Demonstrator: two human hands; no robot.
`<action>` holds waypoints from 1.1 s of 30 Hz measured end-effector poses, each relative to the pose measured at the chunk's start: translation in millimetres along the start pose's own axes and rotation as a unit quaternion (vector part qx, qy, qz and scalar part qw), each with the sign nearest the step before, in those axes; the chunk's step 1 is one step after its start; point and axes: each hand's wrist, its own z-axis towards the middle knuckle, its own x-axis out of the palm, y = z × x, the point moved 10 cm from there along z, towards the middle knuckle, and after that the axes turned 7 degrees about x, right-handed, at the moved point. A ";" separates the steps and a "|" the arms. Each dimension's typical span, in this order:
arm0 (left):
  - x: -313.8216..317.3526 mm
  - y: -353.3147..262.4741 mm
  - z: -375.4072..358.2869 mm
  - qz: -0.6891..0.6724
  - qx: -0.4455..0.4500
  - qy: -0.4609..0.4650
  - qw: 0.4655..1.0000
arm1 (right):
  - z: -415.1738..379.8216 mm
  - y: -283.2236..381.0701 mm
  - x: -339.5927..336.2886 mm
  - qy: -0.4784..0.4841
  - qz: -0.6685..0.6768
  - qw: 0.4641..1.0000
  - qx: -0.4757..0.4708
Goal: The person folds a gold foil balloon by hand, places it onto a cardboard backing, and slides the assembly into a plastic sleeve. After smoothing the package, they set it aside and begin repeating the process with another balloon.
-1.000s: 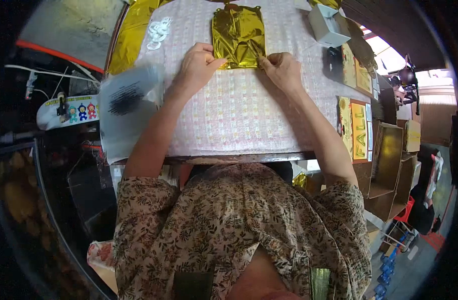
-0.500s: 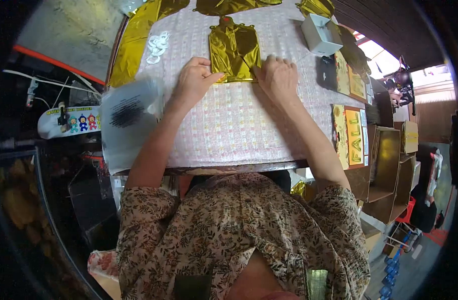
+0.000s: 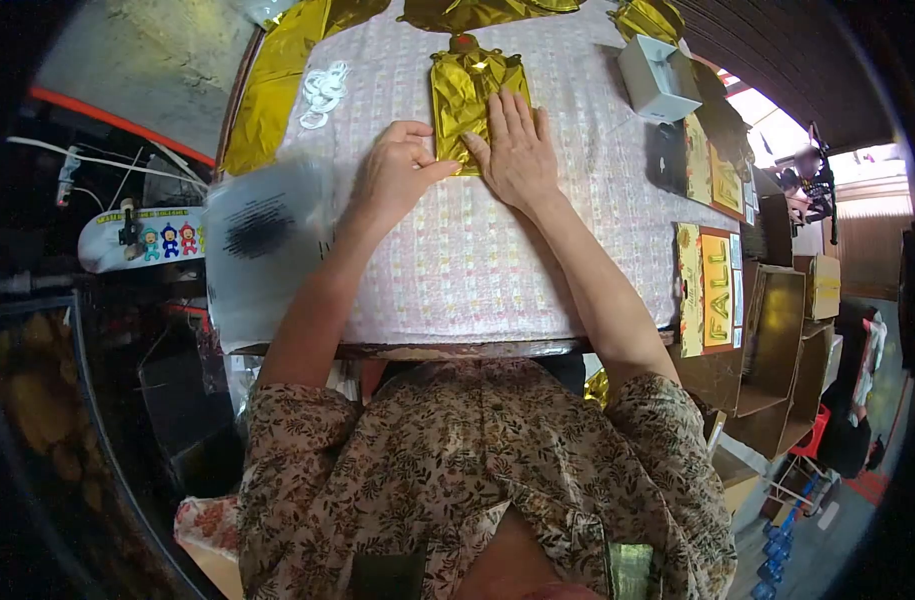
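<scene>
- Now we see our right hand (image 3: 517, 145) pressed flat, palm down and fingers stretched out together, on the right half of a gold foil balloon (image 3: 462, 90) lying on the table; it grasps nothing, it only presses.
- Our left hand (image 3: 397, 172) sits just beside it at the balloon's near left corner, thumb and forefinger drawn together at the foil's edge; we cannot tell whether they actually pinch the foil or only rest against it.
- The balloon lies flat and deflated on the pale checked tablecloth (image 3: 477, 260), towards the far side of the table, with a small reddish neck at its far end.
- More gold foil pieces (image 3: 277, 70) lie along the left edge and across the far edge of the cloth.
- A small heap of white rings (image 3: 322, 88) rests on the cloth to the left of the balloon, well apart from our left hand.
- A white box (image 3: 659, 78) stands open near the far right corner.
- Packaged cards, one reading "FALL" (image 3: 715, 290), lie along the right edge of the table.
- A clear plastic bag (image 3: 262, 250) with dark print hangs over the near left edge.
</scene>
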 end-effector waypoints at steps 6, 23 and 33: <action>-1.3 -0.9 8.0 0.044 -0.004 0.023 0.999 | 1.0 -1.7 2.2 0.016 -0.015 1.000 0.017; 39.2 -7.0 35.0 0.276 0.168 0.172 0.930 | 6.6 -10.0 7.5 0.055 -0.017 0.997 0.056; 40.6 -2.3 34.1 0.273 0.170 0.172 0.931 | 65.9 -72.1 36.2 0.048 -0.036 0.994 0.095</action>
